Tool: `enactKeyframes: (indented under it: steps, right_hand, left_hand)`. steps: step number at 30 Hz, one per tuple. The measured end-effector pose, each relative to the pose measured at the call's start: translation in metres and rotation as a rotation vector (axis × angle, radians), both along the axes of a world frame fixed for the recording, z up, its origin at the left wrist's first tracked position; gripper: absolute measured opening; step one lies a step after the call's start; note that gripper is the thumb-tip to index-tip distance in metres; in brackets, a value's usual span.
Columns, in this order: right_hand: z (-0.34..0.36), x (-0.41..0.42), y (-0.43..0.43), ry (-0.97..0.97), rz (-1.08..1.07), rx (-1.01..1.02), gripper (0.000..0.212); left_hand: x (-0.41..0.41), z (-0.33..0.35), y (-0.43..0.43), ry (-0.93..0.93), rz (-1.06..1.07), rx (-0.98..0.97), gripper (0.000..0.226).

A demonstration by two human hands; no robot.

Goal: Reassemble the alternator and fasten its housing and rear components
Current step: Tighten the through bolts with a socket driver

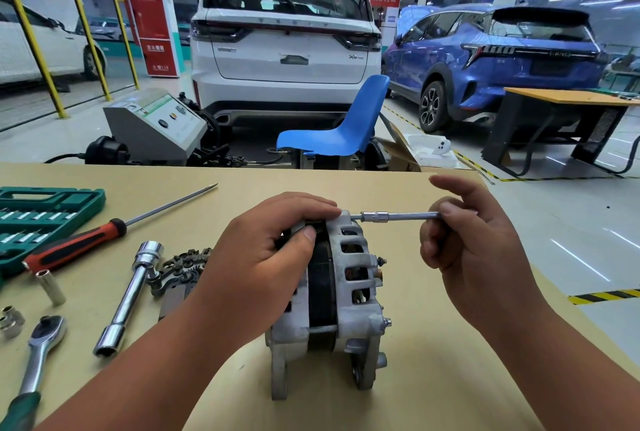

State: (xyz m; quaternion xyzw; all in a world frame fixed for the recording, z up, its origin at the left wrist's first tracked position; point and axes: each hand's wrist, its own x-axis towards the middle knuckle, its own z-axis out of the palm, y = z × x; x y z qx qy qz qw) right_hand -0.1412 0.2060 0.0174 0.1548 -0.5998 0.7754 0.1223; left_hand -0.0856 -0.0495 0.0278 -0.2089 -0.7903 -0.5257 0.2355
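- Two lugs of the alternator (332,295) stand on the surface (433,378) near its front edge. The body is on edge with the rear housing facing right. One long bolt (323,328) already spans the two halves low down.
- The left hand (266,257) lies over the alternator's top, fingers curled round the front half and thumb pressed near the seam. This closed grip probably stops the body from rolling while a fastener is turned.
- The right hand (474,250) pinches the tail of a slim socket bar (398,215) between thumb and curled fingers, index finger lifted free. The bar lies level, its socket end at the housing's top edge, apparently on a bolt head there. Such a light fingertip grip suits spinning a bolt down before final tightening.
- Left of the alternator lie a ratchet (41,344), a tube wrench (130,292) and loose sockets (52,286). Farther back are a screwdriver (79,245) and a socket case (52,208).
- A dark finned part, probably the rectifier (183,267), lies partly hidden behind the left wrist and is not yet fitted, so rear parts remain to do.
- Nothing blocks the bar's line, but the left forearm lies between the alternator and the tools.
- Beyond the surface stand a blue chair (346,132), a grey machine (156,125), a white car (284,49) and a blue car (491,59).
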Motion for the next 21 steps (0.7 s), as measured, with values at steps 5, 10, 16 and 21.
enactKeyframes:
  steps: [5, 10, 16, 21]
  right_hand:
    - [-0.0002, -0.0004, 0.001, 0.003, -0.033, 0.038, 0.031]
    - [-0.0028, -0.0038, 0.0015, -0.013, 0.0, 0.009, 0.03]
    - [-0.0028, -0.0035, 0.0022, 0.011, 0.013, 0.032, 0.035]
    - [-0.0019, -0.003, 0.0017, 0.01, 0.001, 0.006, 0.032]
  left_hand:
    - [-0.0007, -0.0004, -0.0002, 0.004, 0.009, -0.009, 0.039]
    - [-0.0003, -0.0008, 0.0004, -0.006, -0.004, 0.006, 0.039]
    - [-0.0012, -0.0015, -0.0008, -0.001, -0.001, -0.001, 0.04]
    - [-0.0008, -0.0005, 0.0003, 0.009, 0.004, -0.002, 0.041]
